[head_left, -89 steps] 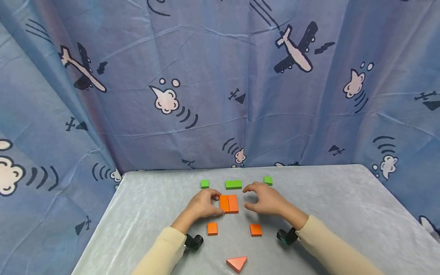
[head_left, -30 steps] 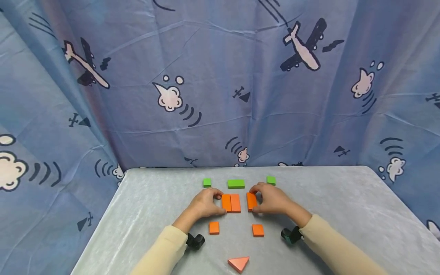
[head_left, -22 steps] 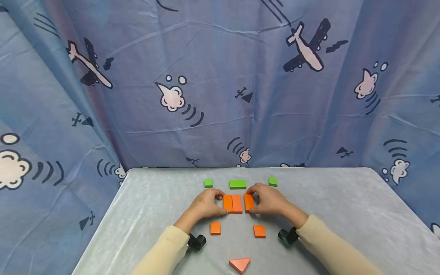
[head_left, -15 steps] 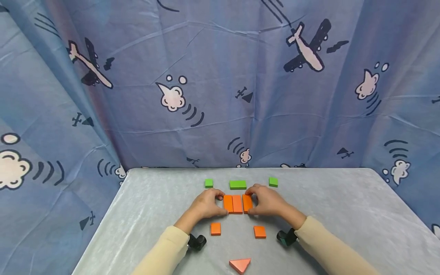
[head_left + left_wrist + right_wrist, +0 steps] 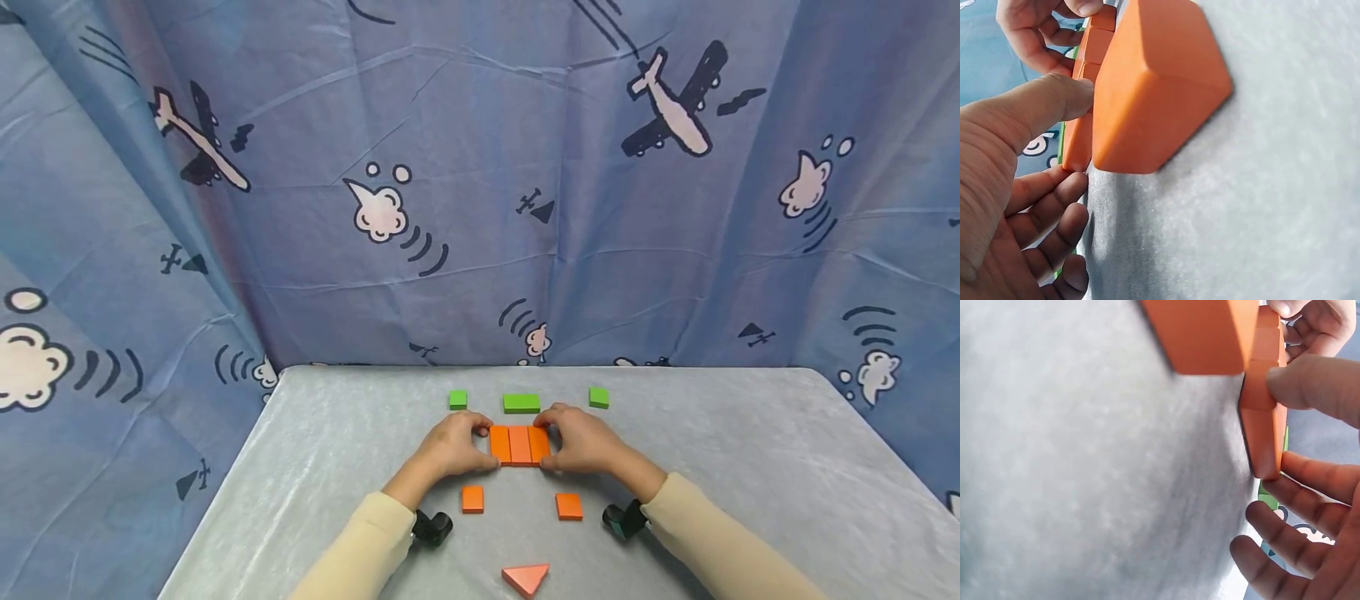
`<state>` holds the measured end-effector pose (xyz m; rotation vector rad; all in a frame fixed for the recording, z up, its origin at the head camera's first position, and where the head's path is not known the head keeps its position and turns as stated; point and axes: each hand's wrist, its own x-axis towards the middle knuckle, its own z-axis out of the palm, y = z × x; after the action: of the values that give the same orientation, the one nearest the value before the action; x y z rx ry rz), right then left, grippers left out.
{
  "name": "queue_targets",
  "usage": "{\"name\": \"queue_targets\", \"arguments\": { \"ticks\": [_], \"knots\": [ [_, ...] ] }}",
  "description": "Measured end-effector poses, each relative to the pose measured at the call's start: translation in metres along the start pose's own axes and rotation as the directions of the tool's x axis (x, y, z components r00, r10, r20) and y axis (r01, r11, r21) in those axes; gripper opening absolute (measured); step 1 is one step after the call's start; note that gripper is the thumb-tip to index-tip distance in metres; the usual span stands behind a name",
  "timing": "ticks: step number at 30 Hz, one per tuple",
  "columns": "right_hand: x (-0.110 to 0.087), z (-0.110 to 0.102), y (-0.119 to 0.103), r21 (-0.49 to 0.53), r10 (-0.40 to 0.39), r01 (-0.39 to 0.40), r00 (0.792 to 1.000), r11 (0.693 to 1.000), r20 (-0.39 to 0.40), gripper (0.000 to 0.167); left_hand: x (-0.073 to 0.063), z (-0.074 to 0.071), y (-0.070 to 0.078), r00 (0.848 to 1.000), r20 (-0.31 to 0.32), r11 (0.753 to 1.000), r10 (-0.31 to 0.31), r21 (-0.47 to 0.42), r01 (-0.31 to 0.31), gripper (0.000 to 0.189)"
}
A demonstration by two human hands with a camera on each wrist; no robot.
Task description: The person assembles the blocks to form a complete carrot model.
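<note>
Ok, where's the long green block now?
In the head view, the long green block lies slightly right of centre, just beyond the row of three orange blocks, between the left small green block and the right small green block.

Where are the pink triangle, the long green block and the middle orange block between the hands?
Pink triangle (image 5: 527,575): head view, on its top face.
Long green block (image 5: 521,401): head view, top face.
Middle orange block (image 5: 520,445): head view, top face.

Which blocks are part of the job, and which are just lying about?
Likely in the job now:
left orange plank, in the left grip
middle plank, between the others
right plank, in the right grip

Untouched, perhaps for later:
left orange square
right orange square
pink triangle
left green block
long green block
right green block
</note>
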<state>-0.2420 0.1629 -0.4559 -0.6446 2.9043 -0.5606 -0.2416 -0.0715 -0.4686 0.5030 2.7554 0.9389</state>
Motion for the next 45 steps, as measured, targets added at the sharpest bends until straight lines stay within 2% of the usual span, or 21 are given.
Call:
{"name": "queue_targets", "arguments": {
  "ticks": [5,10,17,22,27,33,45],
  "knots": [
    [0.001,-0.005,0.000,0.001,-0.010,0.010,1.000,1.000,0.013,0.049,0.000,-0.001,0.000,1.000,-0.003,1.000,0.002,-0.004,-0.002,0.056],
    [0.006,-0.014,0.003,0.060,-0.012,0.012,1.000,0.998,-0.013,0.038,-0.001,0.000,0.001,1.000,0.001,1.000,-0.003,-0.008,0.003,0.056],
    [0.028,-0.019,0.010,0.082,0.028,-0.024,0.998,0.996,-0.058,0.034,-0.001,0.000,0.000,1.000,0.000,1.000,-0.001,-0.012,0.001,0.056],
    [0.044,-0.016,0.015,0.065,0.061,-0.057,0.996,0.996,-0.058,0.035,-0.001,-0.001,-0.001,1.000,0.007,1.000,-0.002,-0.017,0.003,0.057],
    [0.053,-0.011,0.017,0.045,0.053,-0.051,0.998,0.998,-0.047,0.037,-0.001,0.000,-0.001,1.000,0.013,1.000,-0.012,-0.014,0.012,0.056],
    [0.058,-0.006,0.019,0.045,0.056,-0.055,0.997,0.998,-0.043,0.034,0.000,-0.001,-0.001,1.000,0.009,1.000,0.001,-0.013,-0.001,0.056],
    [0.061,-0.006,0.022,0.119,0.052,-0.052,0.999,0.992,-0.004,0.027,0.000,0.000,-0.002,1.000,0.002,1.000,0.000,-0.009,0.000,0.055]
  ]
}}
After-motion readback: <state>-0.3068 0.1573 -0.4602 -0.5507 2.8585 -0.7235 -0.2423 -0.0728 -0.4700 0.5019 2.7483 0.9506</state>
